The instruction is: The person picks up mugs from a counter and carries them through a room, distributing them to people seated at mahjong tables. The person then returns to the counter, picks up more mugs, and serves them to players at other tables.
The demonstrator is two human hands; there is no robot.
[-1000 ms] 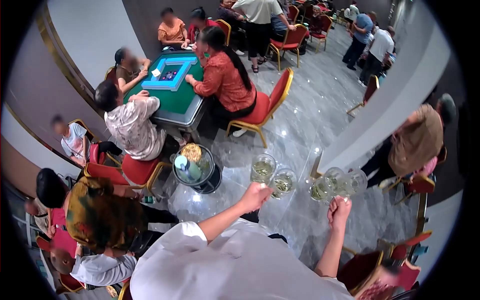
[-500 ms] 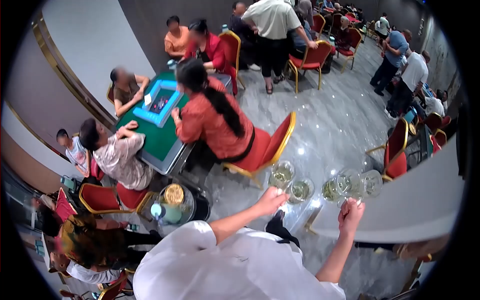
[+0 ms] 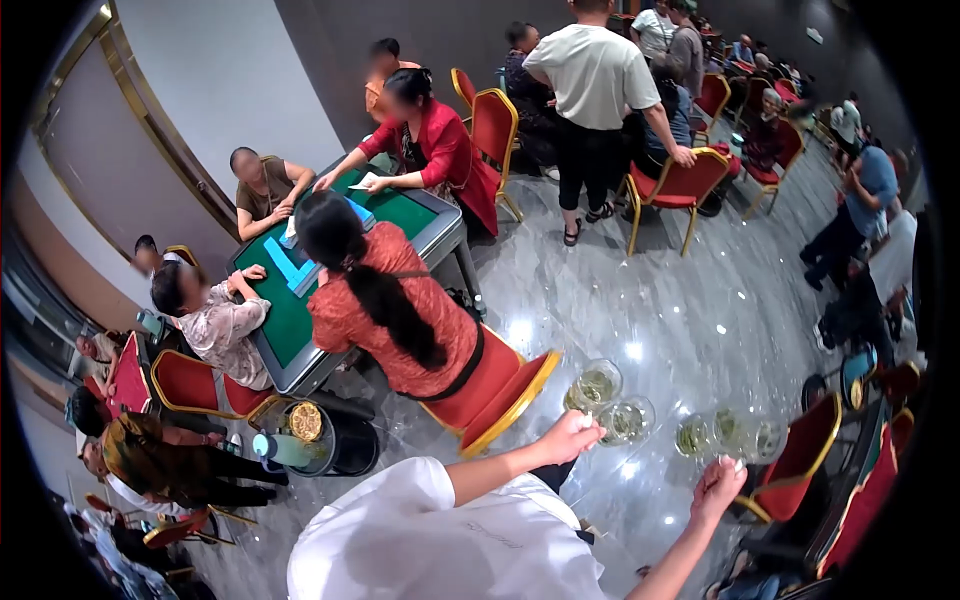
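My left hand point(image 3: 570, 438) is closed around the handles of two clear glass mugs. One glass mug point(image 3: 597, 388) sits a little further out than the other glass mug point(image 3: 627, 423), and green leaves show in both. My right hand point(image 3: 718, 487) grips a cluster of three similar mugs: a left mug point(image 3: 692, 436), a middle mug point(image 3: 731, 428) and a right mug point(image 3: 768, 442). Leaves are visible in these too. Both sets are held out in front of my white shirt, above the floor. My fingers mostly hide the handles.
Several people sit round a green game table point(image 3: 285, 345) at left. A red chair point(image 3: 490, 400) with a seated person is close to my left hand. Another red chair point(image 3: 805, 460) stands by my right. A bin-like stand point(image 3: 350, 445) holds bottles. Someone stands beside a chair point(image 3: 680, 190) ahead on shiny floor point(image 3: 640, 300).
My view has moved forward and turned; the white surface at right has left view. The person in red now reaches over the table. Both hands still carry the mugs.
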